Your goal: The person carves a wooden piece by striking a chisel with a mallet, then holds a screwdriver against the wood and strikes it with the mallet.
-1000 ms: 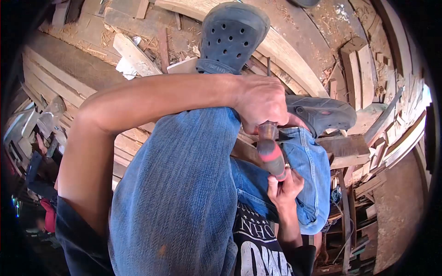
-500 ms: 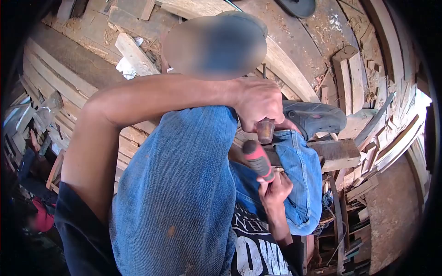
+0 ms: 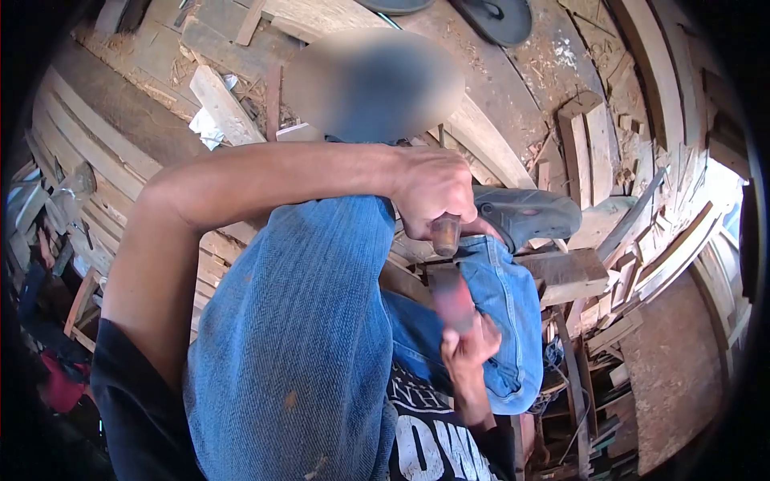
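Observation:
My left hand (image 3: 437,191) reaches around my raised, jeans-covered knee (image 3: 321,321) and is closed on what looks like a chisel (image 3: 446,236). Its tapered brown handle end sticks out below the fist; the blade cannot be made out. Just below, my right hand (image 3: 473,346) is closed round a tool with a red-and-black grip (image 3: 454,303). Motion smears that tool, and its other end is hidden. A small gap separates the grip's dark end from the brown handle end. Above my left hand, a blurred patch covers part of the scene.
Beside the hands are my foot in a dark sandal (image 3: 525,216) and a wooden block (image 3: 565,275). Boards and offcuts (image 3: 589,152) lie around on the floor among shavings. Another sandal (image 3: 499,18) lies at the top. A person in red and dark clothing (image 3: 64,381) is at the left edge.
The whole view has shifted slightly. My right hand's red-and-black grip has moved a little away from the brown handle end and is now blurred. Both hands keep their hold.

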`<act>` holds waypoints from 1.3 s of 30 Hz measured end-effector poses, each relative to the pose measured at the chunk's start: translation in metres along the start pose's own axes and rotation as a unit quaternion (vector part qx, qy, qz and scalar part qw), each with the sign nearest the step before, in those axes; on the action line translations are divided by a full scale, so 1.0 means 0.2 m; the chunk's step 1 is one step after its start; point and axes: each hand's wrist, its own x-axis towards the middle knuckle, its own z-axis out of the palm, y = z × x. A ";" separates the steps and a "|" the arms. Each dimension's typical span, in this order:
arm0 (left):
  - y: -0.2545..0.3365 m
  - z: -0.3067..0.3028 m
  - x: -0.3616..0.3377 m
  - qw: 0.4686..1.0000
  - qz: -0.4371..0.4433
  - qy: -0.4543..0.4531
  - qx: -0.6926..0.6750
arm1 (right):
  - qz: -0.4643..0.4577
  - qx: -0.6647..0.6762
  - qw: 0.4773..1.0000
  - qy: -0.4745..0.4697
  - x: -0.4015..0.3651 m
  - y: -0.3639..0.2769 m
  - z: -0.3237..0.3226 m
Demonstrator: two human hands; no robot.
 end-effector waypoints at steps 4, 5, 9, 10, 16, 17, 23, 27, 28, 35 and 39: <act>0.00 0.01 0.00 1.000 0.001 0.009 0.005 | 0.014 0.016 1.000 -0.006 0.00 0.02 0.04; 0.00 0.00 0.00 1.000 -0.008 -0.001 0.005 | 0.040 -0.021 0.998 -0.032 -0.01 0.03 0.05; 0.00 0.02 -0.01 1.000 -0.006 0.007 -0.014 | -0.011 0.035 0.999 0.019 -0.05 0.02 0.00; 0.00 0.00 -0.01 1.000 -0.005 0.000 -0.005 | -0.015 -0.023 0.999 -0.018 0.01 0.00 0.01; 0.01 0.00 0.00 1.000 -0.019 0.001 0.003 | -0.022 0.070 0.997 0.007 0.02 0.01 -0.01; 0.00 -0.01 0.00 1.000 -0.014 -0.002 0.009 | 0.023 0.036 0.999 -0.021 0.03 0.02 0.03; -0.01 0.00 0.00 1.000 -0.011 -0.003 -0.001 | 0.013 0.024 0.999 0.025 0.01 0.00 0.01; -0.02 -0.02 0.01 1.000 -0.002 -0.010 0.028 | 0.043 -0.039 0.997 -0.052 0.07 0.03 0.03; -0.01 -0.02 0.01 1.000 -0.010 -0.004 0.025 | 0.012 -0.009 1.000 -0.011 0.06 0.01 0.03; 0.07 0.00 0.08 0.999 -0.002 -0.048 0.020 | 0.067 0.064 0.980 0.176 -0.01 0.02 0.07; 0.07 -0.01 0.06 0.997 -0.032 -0.062 0.033 | 0.086 0.041 0.986 0.137 0.00 0.04 0.06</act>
